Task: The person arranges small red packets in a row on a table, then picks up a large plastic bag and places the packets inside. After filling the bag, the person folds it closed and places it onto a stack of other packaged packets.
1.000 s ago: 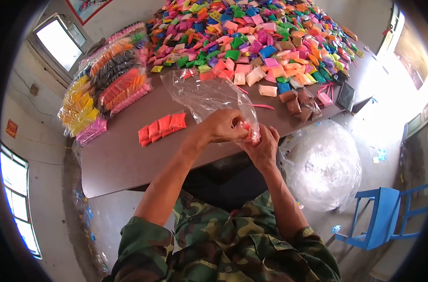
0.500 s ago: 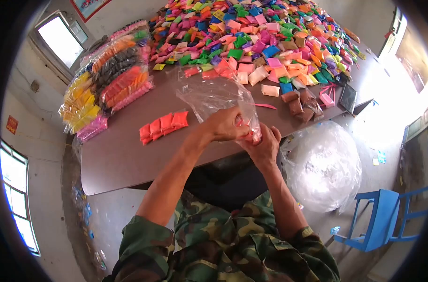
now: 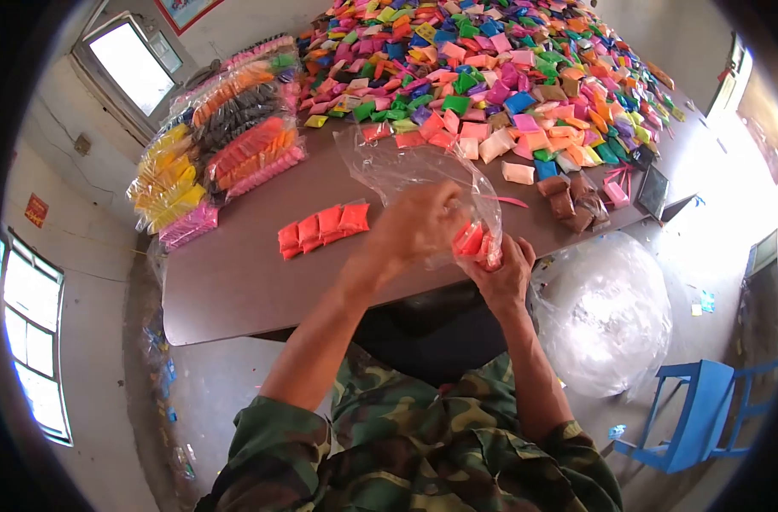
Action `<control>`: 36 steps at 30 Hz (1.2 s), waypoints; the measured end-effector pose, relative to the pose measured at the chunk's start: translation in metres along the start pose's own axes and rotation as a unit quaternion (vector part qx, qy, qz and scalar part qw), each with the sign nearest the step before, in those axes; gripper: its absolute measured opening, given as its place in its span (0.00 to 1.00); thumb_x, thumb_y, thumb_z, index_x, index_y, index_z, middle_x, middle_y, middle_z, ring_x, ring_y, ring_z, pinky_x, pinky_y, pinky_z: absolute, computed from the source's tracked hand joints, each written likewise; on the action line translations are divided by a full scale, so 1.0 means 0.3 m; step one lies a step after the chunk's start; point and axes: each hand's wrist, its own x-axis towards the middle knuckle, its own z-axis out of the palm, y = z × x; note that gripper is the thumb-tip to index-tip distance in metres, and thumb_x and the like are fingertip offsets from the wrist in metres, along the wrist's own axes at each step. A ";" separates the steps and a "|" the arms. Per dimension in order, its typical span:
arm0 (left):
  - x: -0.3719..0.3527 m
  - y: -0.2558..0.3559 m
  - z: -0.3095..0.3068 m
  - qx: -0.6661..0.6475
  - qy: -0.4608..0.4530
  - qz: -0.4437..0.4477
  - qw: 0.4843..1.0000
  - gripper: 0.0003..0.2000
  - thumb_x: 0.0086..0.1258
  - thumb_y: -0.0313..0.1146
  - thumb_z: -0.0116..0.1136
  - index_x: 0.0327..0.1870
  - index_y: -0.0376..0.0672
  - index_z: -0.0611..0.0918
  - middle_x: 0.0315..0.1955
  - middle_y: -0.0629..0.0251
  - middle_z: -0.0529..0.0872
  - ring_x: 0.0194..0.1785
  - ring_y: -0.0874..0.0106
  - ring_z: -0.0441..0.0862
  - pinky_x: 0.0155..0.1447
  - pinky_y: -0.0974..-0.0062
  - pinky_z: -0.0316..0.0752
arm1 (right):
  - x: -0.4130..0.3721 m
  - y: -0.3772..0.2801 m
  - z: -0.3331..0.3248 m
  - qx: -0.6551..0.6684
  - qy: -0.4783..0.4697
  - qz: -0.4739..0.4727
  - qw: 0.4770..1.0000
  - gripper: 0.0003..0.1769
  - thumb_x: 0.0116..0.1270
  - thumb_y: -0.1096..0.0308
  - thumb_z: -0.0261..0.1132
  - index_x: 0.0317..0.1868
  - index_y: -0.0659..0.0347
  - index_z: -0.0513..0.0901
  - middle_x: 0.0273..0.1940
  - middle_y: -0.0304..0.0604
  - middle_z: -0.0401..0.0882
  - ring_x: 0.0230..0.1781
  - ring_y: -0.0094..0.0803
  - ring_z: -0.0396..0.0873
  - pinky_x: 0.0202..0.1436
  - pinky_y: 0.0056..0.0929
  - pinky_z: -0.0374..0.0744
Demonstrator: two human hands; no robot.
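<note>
My right hand is closed around the bottom corner of a clear plastic bag. Red packets sit inside that corner, and the rest of the bag spreads loosely over the table. Motion blurs my left hand, which is at the bag just left of the red packets; its fingers are not clear enough to show a grip. On the table to the left lies a row of red packets side by side. A few more red packets rest beyond the bag, at the edge of the big pile.
A large heap of colourful packets covers the back of the brown table. Bagged packets are stacked at left. Brown packets lie near the right edge. A big clear plastic bag and a blue chair stand on the floor.
My left hand has lifted away from the red packets in the bag, which now show more. My right hand keeps its hold. The whole view has shifted slightly.
</note>
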 end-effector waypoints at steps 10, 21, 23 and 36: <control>-0.156 -0.393 -0.307 0.136 0.089 -0.185 0.969 0.17 0.75 0.43 0.64 0.51 0.38 0.91 0.43 0.53 0.95 0.49 0.55 0.94 0.54 0.60 0.86 | -0.001 -0.013 -0.005 0.006 0.000 0.017 1.000 0.35 0.54 0.48 0.87 0.57 0.58 0.88 0.47 0.45 0.92 0.54 0.40 0.89 0.77 0.47 0.68; -0.072 -0.428 -0.255 0.232 -0.151 -0.162 0.947 0.24 0.62 0.46 0.64 0.55 0.39 0.89 0.56 0.48 0.91 0.62 0.48 0.87 0.70 0.50 0.75 | 0.002 -0.014 -0.021 0.013 -0.022 0.022 0.999 0.36 0.56 0.46 0.87 0.59 0.59 0.88 0.49 0.46 0.92 0.56 0.40 0.88 0.78 0.47 0.66; -0.084 -0.370 -0.251 0.237 -0.131 -0.127 0.954 0.23 0.60 0.44 0.66 0.53 0.38 0.88 0.54 0.49 0.91 0.60 0.48 0.87 0.70 0.50 0.75 | 0.002 -0.012 -0.020 0.014 -0.019 0.019 1.000 0.36 0.56 0.46 0.87 0.59 0.58 0.88 0.49 0.46 0.92 0.55 0.40 0.88 0.78 0.47 0.67; -0.191 -0.023 -0.329 0.025 0.011 -0.087 0.996 0.23 0.63 0.40 0.80 0.54 0.37 0.83 0.42 0.50 0.92 0.47 0.55 0.92 0.49 0.60 0.86 | -0.005 -0.001 0.004 0.016 0.008 0.011 1.000 0.34 0.55 0.47 0.87 0.57 0.55 0.88 0.48 0.43 0.92 0.54 0.40 0.88 0.76 0.47 0.68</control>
